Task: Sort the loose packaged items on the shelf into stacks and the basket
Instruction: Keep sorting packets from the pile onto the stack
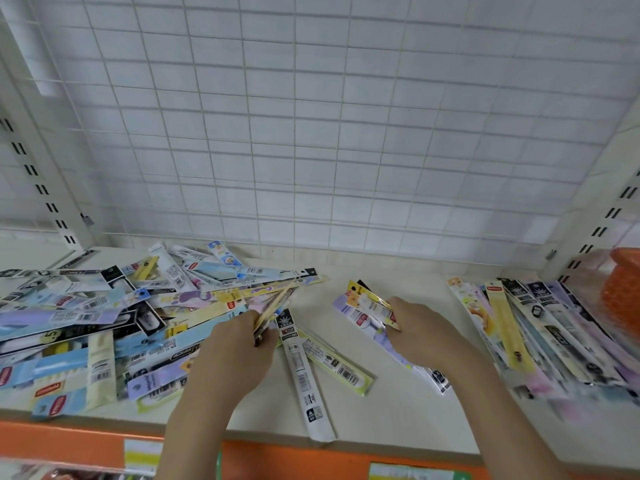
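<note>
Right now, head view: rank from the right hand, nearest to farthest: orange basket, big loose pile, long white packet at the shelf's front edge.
From the right hand:
1. Long white packet: lower left of the hand, lying between both hands toward the shelf's front edge.
2. Orange basket: far right, past the sorted stack.
3. Big loose pile: far left, beyond the left hand.

Orange basket cut off by right edge; right stack near end blurred (labels perhaps unreadable).
</note>
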The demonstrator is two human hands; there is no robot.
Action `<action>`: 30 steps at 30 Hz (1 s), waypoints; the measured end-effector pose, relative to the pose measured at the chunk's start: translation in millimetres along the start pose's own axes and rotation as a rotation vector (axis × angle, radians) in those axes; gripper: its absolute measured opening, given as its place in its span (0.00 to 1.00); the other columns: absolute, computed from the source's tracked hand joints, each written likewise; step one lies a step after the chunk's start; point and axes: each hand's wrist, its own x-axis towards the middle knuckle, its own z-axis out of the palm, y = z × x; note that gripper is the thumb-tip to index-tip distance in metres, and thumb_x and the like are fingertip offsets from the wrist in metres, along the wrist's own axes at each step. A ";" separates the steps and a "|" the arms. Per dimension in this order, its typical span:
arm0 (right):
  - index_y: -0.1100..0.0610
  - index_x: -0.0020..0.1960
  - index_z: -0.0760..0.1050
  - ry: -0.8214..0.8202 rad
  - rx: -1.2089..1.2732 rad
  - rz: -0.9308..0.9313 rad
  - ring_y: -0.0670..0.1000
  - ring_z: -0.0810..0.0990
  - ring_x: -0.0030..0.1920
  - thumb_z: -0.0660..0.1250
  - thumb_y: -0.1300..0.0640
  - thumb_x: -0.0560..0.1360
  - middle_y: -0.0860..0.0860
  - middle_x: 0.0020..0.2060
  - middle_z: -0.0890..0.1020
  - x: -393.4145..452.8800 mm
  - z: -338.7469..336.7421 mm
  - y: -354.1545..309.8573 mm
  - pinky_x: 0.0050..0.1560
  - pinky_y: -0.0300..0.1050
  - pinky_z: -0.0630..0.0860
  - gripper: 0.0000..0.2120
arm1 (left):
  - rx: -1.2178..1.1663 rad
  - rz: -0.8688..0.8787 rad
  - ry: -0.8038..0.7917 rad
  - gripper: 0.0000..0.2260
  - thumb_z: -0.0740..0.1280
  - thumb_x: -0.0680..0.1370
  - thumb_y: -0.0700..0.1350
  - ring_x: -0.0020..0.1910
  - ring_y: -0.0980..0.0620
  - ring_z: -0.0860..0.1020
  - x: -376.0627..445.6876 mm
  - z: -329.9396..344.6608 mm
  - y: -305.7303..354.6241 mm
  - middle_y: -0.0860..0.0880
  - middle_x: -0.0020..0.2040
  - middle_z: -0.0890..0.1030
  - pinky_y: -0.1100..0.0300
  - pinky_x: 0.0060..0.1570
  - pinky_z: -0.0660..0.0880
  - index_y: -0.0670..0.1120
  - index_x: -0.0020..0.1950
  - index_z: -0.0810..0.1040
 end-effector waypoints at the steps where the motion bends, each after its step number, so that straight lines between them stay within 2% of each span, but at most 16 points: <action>1: 0.56 0.51 0.64 0.009 -0.014 -0.006 0.56 0.72 0.43 0.57 0.55 0.78 0.51 0.43 0.73 -0.3 -0.5 1.4 0.44 0.46 0.70 0.06 | 0.012 -0.007 -0.004 0.15 0.60 0.79 0.52 0.32 0.51 0.69 0.2 3.4 1.8 0.50 0.32 0.70 0.60 0.29 0.63 0.48 0.34 0.64; 4: 0.57 0.53 0.65 0.032 -0.019 -0.023 0.55 0.71 0.43 0.58 0.53 0.78 0.52 0.45 0.73 -0.3 -2.2 3.9 0.43 0.46 0.69 0.09 | 0.062 -0.037 -0.020 0.14 0.60 0.78 0.54 0.34 0.49 0.71 0.5 15.1 7.6 0.51 0.33 0.71 0.59 0.31 0.66 0.47 0.39 0.67; 7: 0.59 0.58 0.66 0.050 0.033 -0.047 0.54 0.70 0.45 0.58 0.55 0.78 0.55 0.52 0.76 0.5 -6.9 7.1 0.44 0.47 0.69 0.11 | 0.093 -0.056 -0.018 0.17 0.61 0.78 0.56 0.36 0.48 0.70 -0.2 24.8 13.3 0.51 0.33 0.68 0.58 0.35 0.66 0.48 0.34 0.62; 10: 0.58 0.53 0.64 0.070 0.071 -0.061 0.55 0.71 0.43 0.57 0.57 0.79 0.55 0.49 0.74 1.0 -10.0 11.7 0.38 0.47 0.66 0.06 | 0.101 -0.087 0.007 0.18 0.61 0.77 0.59 0.38 0.47 0.71 -1.5 29.6 18.7 0.50 0.34 0.69 0.58 0.37 0.67 0.47 0.36 0.63; 13: 0.58 0.55 0.64 0.115 0.130 -0.070 0.57 0.77 0.44 0.57 0.58 0.78 0.55 0.50 0.76 3.7 -9.1 17.1 0.42 0.47 0.71 0.07 | 0.095 -0.130 -0.004 0.23 0.62 0.71 0.67 0.42 0.46 0.75 -3.7 32.6 26.7 0.49 0.39 0.74 0.57 0.39 0.71 0.47 0.44 0.67; 16: 0.57 0.60 0.64 0.153 0.160 -0.073 0.56 0.74 0.45 0.57 0.59 0.78 0.56 0.52 0.75 6.9 -6.6 19.7 0.42 0.46 0.69 0.11 | 0.142 -0.189 -0.022 0.33 0.62 0.67 0.72 0.49 0.45 0.78 -6.9 36.0 38.8 0.49 0.45 0.76 0.56 0.40 0.72 0.46 0.57 0.65; 19: 0.55 0.65 0.62 0.179 0.242 -0.076 0.55 0.74 0.43 0.58 0.54 0.79 0.53 0.47 0.76 9.0 -2.6 22.2 0.37 0.46 0.67 0.15 | 0.181 -0.226 -0.010 0.35 0.64 0.67 0.70 0.49 0.44 0.79 -8.9 39.3 47.3 0.47 0.49 0.78 0.56 0.39 0.72 0.45 0.61 0.61; 21: 0.53 0.62 0.65 0.197 0.287 -0.072 0.54 0.76 0.40 0.58 0.45 0.78 0.50 0.40 0.76 7.5 -0.6 22.5 0.33 0.45 0.67 0.16 | 0.162 -0.235 0.000 0.33 0.67 0.69 0.64 0.48 0.43 0.78 -8.6 39.2 48.7 0.47 0.48 0.78 0.56 0.39 0.71 0.45 0.63 0.60; 23: 0.51 0.58 0.65 0.197 0.283 -0.055 0.53 0.77 0.39 0.60 0.36 0.74 0.49 0.38 0.75 5.2 0.2 22.0 0.35 0.44 0.70 0.22 | 0.118 -0.231 -0.007 0.29 0.68 0.71 0.58 0.44 0.44 0.76 -8.1 37.8 48.9 0.48 0.44 0.75 0.56 0.39 0.70 0.43 0.63 0.61; 25: 0.51 0.57 0.64 0.200 0.225 -0.058 0.52 0.75 0.38 0.64 0.36 0.72 0.47 0.36 0.72 4.0 0.9 21.3 0.35 0.45 0.69 0.24 | 0.063 -0.229 -0.024 0.25 0.69 0.72 0.52 0.43 0.45 0.74 -7.6 36.0 48.5 0.48 0.43 0.74 0.57 0.39 0.69 0.42 0.60 0.63; 27: 0.53 0.56 0.65 0.216 0.191 -0.065 0.52 0.73 0.36 0.64 0.41 0.74 0.46 0.33 0.69 5.7 2.6 20.9 0.34 0.45 0.67 0.19 | 0.011 -0.239 -0.047 0.20 0.71 0.71 0.49 0.42 0.46 0.73 -7.4 33.8 47.1 0.49 0.41 0.73 0.58 0.37 0.68 0.42 0.55 0.66; 30: 0.54 0.49 0.66 0.234 0.173 -0.066 0.55 0.75 0.39 0.59 0.46 0.78 0.46 0.32 0.69 8.1 5.4 19.8 0.31 0.45 0.65 0.10 | -0.049 -0.227 -0.052 0.13 0.71 0.70 0.48 0.33 0.50 0.70 -8.2 29.0 42.7 0.49 0.34 0.71 0.59 0.31 0.64 0.43 0.40 0.68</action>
